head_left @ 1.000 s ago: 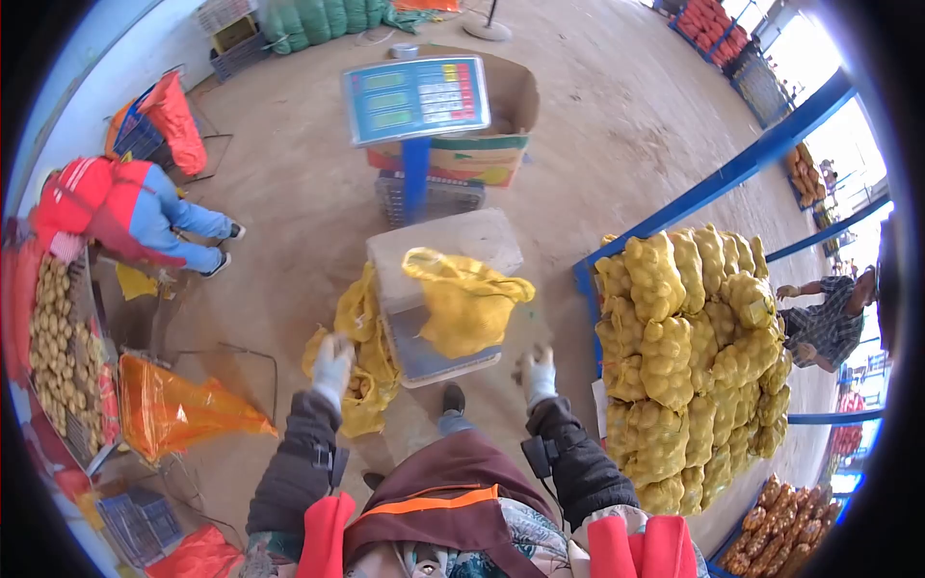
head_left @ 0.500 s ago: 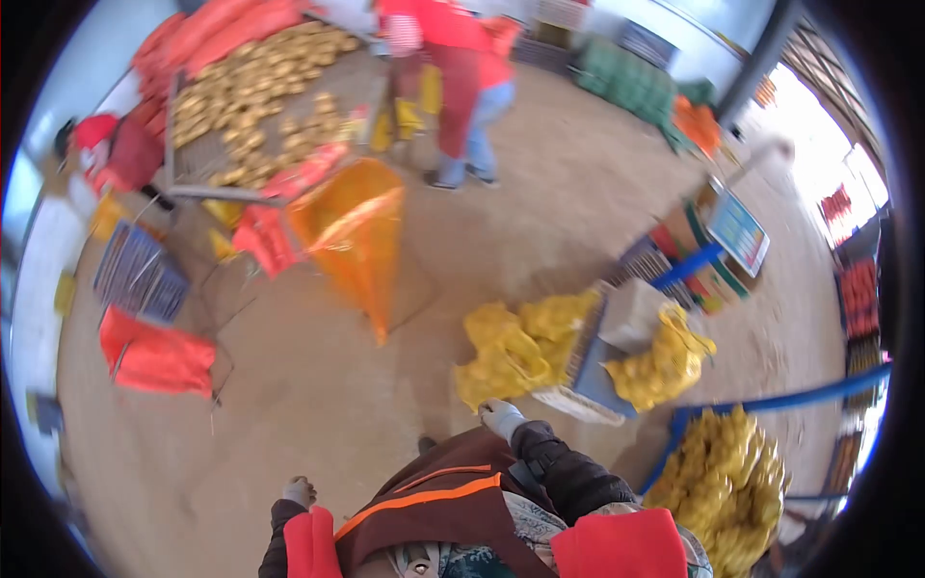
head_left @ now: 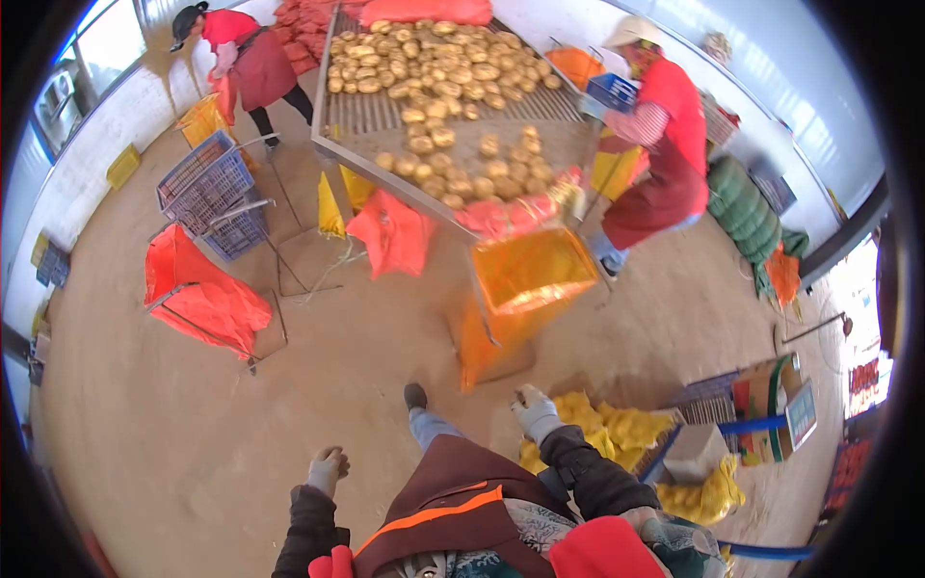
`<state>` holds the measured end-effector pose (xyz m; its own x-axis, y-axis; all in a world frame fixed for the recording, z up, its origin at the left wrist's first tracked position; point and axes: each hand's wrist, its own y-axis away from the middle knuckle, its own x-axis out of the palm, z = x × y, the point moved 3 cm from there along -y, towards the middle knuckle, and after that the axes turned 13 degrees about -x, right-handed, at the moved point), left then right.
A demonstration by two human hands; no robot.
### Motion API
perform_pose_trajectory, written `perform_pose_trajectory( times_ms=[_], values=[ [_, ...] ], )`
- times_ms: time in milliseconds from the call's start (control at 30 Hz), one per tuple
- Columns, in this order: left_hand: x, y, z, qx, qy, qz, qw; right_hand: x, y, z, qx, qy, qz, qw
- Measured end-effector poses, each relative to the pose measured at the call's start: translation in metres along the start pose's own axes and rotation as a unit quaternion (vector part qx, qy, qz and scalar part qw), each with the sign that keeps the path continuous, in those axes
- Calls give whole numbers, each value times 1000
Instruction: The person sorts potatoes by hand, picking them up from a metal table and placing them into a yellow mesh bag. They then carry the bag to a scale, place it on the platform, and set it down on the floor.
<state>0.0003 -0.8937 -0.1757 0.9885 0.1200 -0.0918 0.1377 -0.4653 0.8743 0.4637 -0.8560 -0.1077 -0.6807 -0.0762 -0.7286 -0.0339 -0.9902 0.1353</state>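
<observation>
My left hand [head_left: 329, 470], in a pale glove, hangs over the bare floor at the lower left; its fingers are curled, and whether anything is in them is too small to tell. My right hand [head_left: 536, 412], also gloved, has curled fingers and is nearest to the yellow net bags [head_left: 602, 424] on the floor. Beyond it an orange bag [head_left: 520, 289] hangs open on a frame at the end of a sorting table [head_left: 385, 183]. Potatoes [head_left: 443, 87] lie across that table. Another yellow bag [head_left: 708, 493] rests by the scale [head_left: 696, 453].
One person [head_left: 665, 125] bends at the table's right side with a blue basket [head_left: 613, 91]. Another person [head_left: 255, 67] stands at the left. Blue crates [head_left: 217, 193] and a red bag on a frame [head_left: 207, 299] are at the left. A cardboard box [head_left: 761, 400] stands at the right.
The view has turned left, away from the scale and stacked bags, toward the sorting table, which now fills the top middle. The yellow bags and scale have shifted to the lower right.
</observation>
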Motion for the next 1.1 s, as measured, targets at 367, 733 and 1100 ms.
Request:
perform_pose_trajectory(
  times_ms=[367, 733, 1100],
  values=[
    [29, -70, -256, 120, -104, 57, 986, -64, -348, 163, -167, 193, -203, 945],
    [12, -149, -496, 180, -157, 123, 963, -43, -524, 196, -5, 137, -29, 990],
    [222, -185, -875, 575, -329, 31, 749, -222, -779, 151, -27, 46, -287, 956]
  ],
)
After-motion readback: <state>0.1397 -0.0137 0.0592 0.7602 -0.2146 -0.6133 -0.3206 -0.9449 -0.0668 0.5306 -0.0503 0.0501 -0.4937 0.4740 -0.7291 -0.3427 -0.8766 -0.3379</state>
